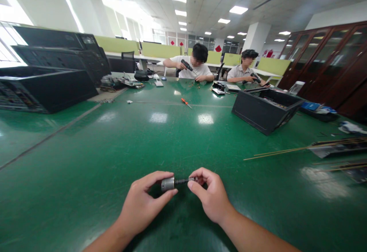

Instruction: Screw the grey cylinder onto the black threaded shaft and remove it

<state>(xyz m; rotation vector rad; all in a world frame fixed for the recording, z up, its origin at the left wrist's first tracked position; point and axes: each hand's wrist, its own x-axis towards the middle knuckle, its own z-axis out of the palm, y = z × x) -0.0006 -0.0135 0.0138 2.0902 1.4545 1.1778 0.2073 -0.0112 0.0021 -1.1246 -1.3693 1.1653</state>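
Low over the green table, a short silver metal cylinder [168,184], perhaps a small motor, lies level with a thin dark shaft [181,181] running out of its right side. My left hand [145,198] holds the cylinder between thumb and forefinger. With fingertips and thumb, my right hand [212,194] pinches a small metallic end piece [192,179] at the far end of the shaft. The fingers partly cover that piece, so its shape is unclear.
An orange screwdriver [186,103] lies mid-table. Black computer cases stand left [69,91] and right [258,110]. Thin yellowish rods [281,152] jut in from the right. Across the table sit two people [197,63], [243,70] with power drills.
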